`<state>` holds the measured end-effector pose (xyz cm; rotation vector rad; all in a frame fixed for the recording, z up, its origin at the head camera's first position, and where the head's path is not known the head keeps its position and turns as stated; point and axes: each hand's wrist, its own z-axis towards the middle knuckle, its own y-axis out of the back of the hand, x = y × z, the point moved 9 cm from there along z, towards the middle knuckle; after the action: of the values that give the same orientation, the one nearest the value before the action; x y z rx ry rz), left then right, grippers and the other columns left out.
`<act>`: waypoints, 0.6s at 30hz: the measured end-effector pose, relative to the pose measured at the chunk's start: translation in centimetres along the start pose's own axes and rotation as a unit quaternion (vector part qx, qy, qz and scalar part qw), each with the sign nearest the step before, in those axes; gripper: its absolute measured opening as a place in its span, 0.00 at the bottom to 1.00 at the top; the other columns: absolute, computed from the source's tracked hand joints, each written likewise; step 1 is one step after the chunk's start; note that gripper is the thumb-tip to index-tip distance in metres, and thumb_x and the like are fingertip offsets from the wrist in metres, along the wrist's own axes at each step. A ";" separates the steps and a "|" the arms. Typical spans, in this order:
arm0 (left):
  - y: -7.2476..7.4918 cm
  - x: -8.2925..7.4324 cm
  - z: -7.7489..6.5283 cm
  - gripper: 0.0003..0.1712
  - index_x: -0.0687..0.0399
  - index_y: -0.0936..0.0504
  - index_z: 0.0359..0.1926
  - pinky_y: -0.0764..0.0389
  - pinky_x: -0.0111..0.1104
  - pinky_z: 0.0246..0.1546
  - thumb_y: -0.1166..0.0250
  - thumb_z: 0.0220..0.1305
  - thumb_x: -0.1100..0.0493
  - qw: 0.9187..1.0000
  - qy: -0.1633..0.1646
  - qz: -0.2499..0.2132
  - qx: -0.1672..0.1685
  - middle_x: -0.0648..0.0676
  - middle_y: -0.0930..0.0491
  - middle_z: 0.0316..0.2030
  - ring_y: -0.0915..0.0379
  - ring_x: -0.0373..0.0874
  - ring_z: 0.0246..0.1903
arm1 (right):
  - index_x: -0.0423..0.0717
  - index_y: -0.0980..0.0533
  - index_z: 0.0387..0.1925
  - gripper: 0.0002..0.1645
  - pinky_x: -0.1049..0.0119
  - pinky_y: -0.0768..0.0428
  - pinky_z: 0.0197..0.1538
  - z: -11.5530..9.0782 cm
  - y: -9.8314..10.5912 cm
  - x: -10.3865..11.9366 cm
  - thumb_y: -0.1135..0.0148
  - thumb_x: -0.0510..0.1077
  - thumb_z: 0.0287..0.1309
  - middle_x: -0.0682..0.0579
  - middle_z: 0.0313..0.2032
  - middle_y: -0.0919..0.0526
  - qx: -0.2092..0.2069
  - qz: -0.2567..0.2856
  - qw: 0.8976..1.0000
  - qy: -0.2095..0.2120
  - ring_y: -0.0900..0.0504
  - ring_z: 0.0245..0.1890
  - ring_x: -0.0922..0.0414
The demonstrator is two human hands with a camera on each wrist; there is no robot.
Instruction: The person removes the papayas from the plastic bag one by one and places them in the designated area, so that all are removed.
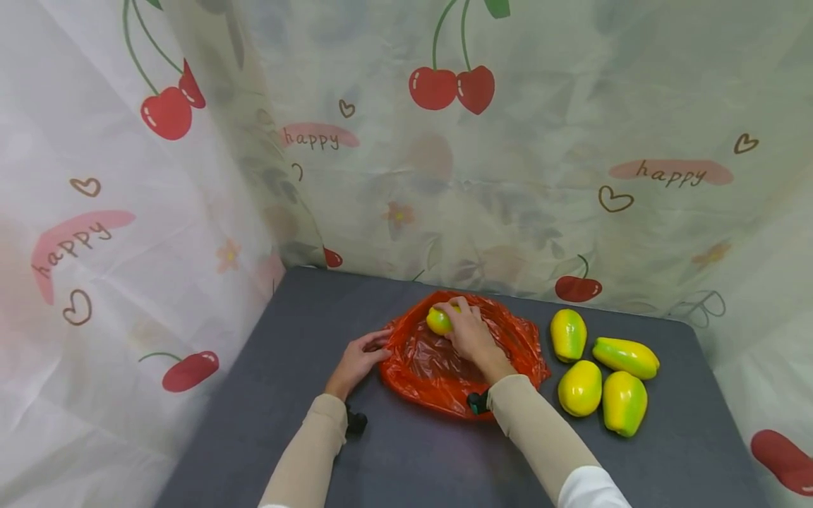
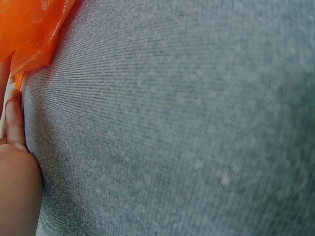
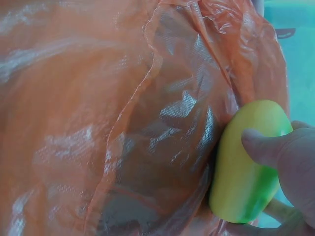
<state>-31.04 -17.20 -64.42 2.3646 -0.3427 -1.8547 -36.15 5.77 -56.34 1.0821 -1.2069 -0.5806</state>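
A red plastic bag (image 1: pixel 406 381) lies spread on the dark grey table with its mouth open upward. My right hand (image 1: pixel 468 331) grips a yellow-green papaya (image 1: pixel 439 321) over the inside of the bag, near its back. The right wrist view shows the thumb across the papaya's (image 3: pixel 246 162) side and other fingers beneath it. At the bag's left edge, my left hand (image 1: pixel 357 363) pinches the rim between thumb and fingers. Only part of the left hand (image 2: pixel 17 172) and a flap of the bag (image 2: pixel 32 34) show in the left wrist view.
Several more papayas lie right of the bag: one at the back (image 1: pixel 568 335), one on its side (image 1: pixel 627 358), and two nearer ones, left (image 1: pixel 580 388) and right (image 1: pixel 625 403). Printed curtains (image 1: pixel 381 169) hang behind and beside the table (image 1: pixel 406 466).
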 end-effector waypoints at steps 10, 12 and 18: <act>0.3 -0.2 0.1 0.25 0.35 0.19 0.63 0.25 0.50 0.68 0.29 0.65 0.51 1.000 0.000 0.002 -0.006 0.49 0.15 0.58 0.23 0.48 0.62 | 0.64 0.33 0.72 0.37 0.35 0.22 0.61 -0.5 0.9 -0.1 0.34 0.40 0.66 0.46 0.69 0.36 -0.004 0.003 1.000 -0.004 0.29 0.61 0.36; 0.2 -0.2 0.2 0.25 0.34 0.19 0.63 0.26 0.50 0.69 0.29 0.65 0.51 1.000 0.004 0.003 -0.006 0.48 0.16 0.58 0.23 0.48 0.62 | 0.64 0.34 0.73 0.37 0.35 0.22 0.60 -0.6 1.2 -0.1 0.34 0.40 0.66 0.46 0.69 0.37 -0.007 0.001 1.000 -0.006 0.29 0.61 0.36; 0.0 -0.1 -0.1 0.25 0.33 0.19 0.63 0.26 0.50 0.69 0.29 0.65 0.52 1.000 0.008 0.004 -0.009 0.48 0.15 0.57 0.23 0.48 0.62 | 0.62 0.34 0.74 0.39 0.35 0.22 0.59 -1.1 1.8 0.3 0.33 0.41 0.65 0.46 0.69 0.36 -0.019 0.003 1.000 -0.003 0.28 0.61 0.36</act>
<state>-30.98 -17.14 -64.32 2.3613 -0.3309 -1.8280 -35.30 6.66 -54.60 1.0449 -1.2000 -0.6003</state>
